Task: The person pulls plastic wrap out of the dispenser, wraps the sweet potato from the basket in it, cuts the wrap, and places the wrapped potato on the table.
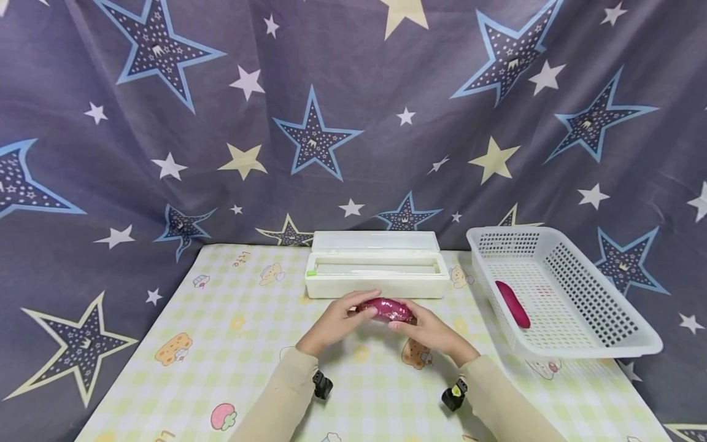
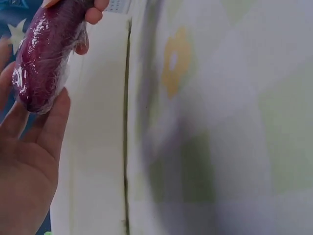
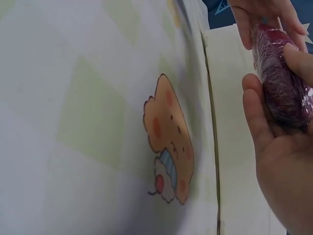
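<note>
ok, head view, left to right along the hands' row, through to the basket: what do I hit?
Left hand → film-wrapped purple item → right hand → white basket with an elongated magenta item inside.

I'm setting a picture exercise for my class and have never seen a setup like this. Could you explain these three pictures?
There is no machine: a person works with two bare hands. A camera on the head takes the wide picture; a small black camera on each wrist takes a close-up. The left hand and right hand hold a film-wrapped purple item between them. On the patterned tablecloth stand an open white box and, to the right, a white basket with another purple piece inside.
</note>
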`<state>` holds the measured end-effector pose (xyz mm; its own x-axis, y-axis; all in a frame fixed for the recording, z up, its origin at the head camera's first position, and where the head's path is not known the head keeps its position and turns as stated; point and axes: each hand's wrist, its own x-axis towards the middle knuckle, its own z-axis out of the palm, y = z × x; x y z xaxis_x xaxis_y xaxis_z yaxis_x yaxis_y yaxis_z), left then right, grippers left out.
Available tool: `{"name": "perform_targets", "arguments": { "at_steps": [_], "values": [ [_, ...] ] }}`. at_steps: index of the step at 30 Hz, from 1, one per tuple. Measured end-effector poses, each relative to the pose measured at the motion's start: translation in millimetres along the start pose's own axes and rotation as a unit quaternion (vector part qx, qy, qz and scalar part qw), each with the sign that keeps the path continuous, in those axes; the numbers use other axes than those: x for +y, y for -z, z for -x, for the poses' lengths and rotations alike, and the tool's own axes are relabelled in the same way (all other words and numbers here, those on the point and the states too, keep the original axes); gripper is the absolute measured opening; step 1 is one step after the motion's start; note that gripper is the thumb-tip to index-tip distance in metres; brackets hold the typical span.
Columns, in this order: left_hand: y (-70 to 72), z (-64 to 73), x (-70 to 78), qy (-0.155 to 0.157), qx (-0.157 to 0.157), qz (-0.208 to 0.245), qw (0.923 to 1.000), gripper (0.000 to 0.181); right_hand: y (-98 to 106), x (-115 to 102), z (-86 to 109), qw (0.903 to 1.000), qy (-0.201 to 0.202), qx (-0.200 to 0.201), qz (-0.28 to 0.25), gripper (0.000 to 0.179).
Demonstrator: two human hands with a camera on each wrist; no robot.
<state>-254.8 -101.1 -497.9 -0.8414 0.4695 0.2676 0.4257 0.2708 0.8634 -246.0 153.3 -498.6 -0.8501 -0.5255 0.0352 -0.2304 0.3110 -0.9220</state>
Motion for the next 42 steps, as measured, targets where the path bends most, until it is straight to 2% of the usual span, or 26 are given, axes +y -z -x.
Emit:
{"name": "perform_targets", "arguments": {
  "at_steps": [2, 5, 11, 17, 28, 33, 38, 42],
  "values": [
    [0.4, -0.2, 0.1, -0.011, -0.013, -0.007, 0.9998, 0.058, 0, -1, 0.2, 1.0, 0.005, -0.002, -0.002, 0.061],
    [0.8, 0.0, 0.8, -0.003, -0.019, -0.017, 0.9997, 0.066, 1, -2, 0.1, 1.0, 0.008, -0.004, -0.002, 0.061],
    [-0.2, -1.4, 1.7, 0.029, -0.025, -0.008, 0.9992, 0.059, 2, -5, 1.3, 0.9996, 0.001, -0.011, -0.028, 0.055],
    [-0.5, -3.7, 5.3, 0.047, -0.039, -0.015, 0.998, 0.056, 1, -9, 2.2, 0.9981, -0.005, -0.011, -0.06, 0.053],
    [1.4, 0.3, 1.1, 0.046, -0.018, 0.011, 0.9987, 0.057, -4, -12, -3.4, 0.9966, -0.016, -0.025, -0.078, 0.061],
    [9.3, 6.3, -1.2, 0.058, -0.014, -0.001, 0.9982, 0.059, -14, -14, -7.9, 0.9962, -0.02, -0.021, -0.082, 0.06],
    [22.4, 17.3, -9.1, 0.081, 0.001, 0.008, 0.9967, 0.06, -28, -16, -19.9, 0.9958, -0.021, -0.022, -0.087, 0.06],
    [33.0, 27.1, -16.2, 0.096, 0.009, 0.029, 0.9949, 0.059, -41, -15, -31.4, 0.9932, -0.024, -0.031, -0.11, 0.06]
  ]
}}
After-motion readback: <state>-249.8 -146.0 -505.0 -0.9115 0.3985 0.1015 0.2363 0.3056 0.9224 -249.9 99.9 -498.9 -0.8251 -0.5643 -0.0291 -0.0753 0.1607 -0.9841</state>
